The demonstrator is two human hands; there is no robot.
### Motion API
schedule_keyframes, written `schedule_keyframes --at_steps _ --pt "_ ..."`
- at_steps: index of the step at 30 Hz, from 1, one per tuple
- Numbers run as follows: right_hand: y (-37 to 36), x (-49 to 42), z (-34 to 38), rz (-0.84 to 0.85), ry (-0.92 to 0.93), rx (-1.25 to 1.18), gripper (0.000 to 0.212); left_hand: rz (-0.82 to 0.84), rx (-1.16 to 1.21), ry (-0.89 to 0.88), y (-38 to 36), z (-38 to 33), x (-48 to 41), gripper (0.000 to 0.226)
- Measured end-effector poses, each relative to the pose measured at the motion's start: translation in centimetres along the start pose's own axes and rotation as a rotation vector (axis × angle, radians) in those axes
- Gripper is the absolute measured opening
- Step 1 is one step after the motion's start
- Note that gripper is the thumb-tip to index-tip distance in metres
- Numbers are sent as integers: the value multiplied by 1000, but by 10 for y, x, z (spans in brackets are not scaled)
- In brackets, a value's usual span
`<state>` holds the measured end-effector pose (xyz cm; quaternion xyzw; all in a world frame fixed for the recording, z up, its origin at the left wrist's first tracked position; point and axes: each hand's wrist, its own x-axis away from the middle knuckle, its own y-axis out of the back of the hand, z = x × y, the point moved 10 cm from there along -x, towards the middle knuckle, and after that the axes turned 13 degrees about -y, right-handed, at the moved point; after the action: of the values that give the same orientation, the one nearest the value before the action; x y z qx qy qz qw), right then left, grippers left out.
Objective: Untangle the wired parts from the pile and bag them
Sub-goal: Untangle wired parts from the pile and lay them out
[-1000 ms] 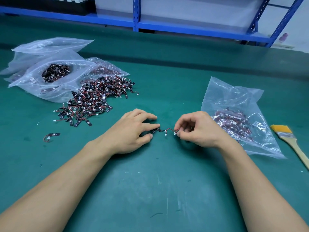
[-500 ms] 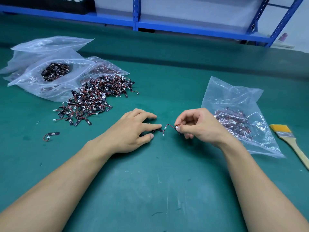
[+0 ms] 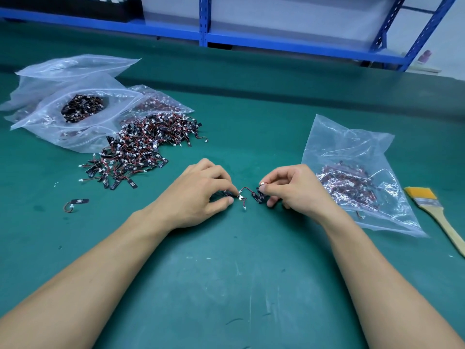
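Your left hand and right hand are close together but not touching, low over the mat. The left thumb and fingertips pinch one black part. The right thumb and forefinger pinch a second part. A red wire arcs across the gap between the hands, and a white plug dangles just below it. Whether the two leads cross there is too small to tell. The pile lies beyond your left hand, on its outer side. The bag lies just beside your right hand, on its outer side.

Risks: if you draw the hands apart while the leads are looped, the thin wire likely strains at its joint or plug. If either pinch slackens, that part may snap back and snag again. The bag's mouth is not plain, so a one-handed drop may miss it.
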<state>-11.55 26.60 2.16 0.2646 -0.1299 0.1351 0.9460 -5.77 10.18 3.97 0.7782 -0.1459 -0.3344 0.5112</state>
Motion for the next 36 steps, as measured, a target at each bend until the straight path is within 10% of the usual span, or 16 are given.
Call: schedule_keyframes --at_steps 36 --pt "31 -3 6 -297 155 161 18 -120 87 125 28 35 19 30"
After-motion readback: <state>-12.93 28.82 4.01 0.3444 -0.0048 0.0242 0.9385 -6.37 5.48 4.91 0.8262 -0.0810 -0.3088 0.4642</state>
